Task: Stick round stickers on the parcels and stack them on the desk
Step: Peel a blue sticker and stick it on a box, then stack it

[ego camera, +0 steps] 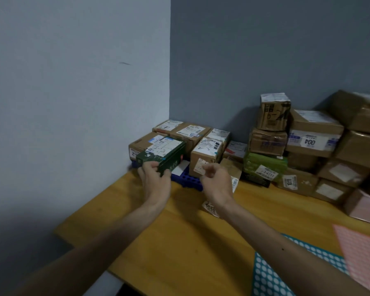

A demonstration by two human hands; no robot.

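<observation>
Green parcel (163, 155) at the desk's (179, 242) far left is gripped by the left hand (155, 182); the right hand (217, 181) hovers loosely curled, empty.

Open desk (179, 242) near side; parcel stacks (308, 142) along wall (244, 71).

Your left hand (154, 180) covers the near end of the dark green box (165, 154) it grips, and on your right hand (216, 180) the curled fingers hide whether they pinch anything. The blue crate (188, 180) is mostly buried under parcels (203, 152) with print too blurred to read. The teal sticker sheet (269, 278) runs off the bottom edge, the pink sheet (361, 253) off the right.
</observation>
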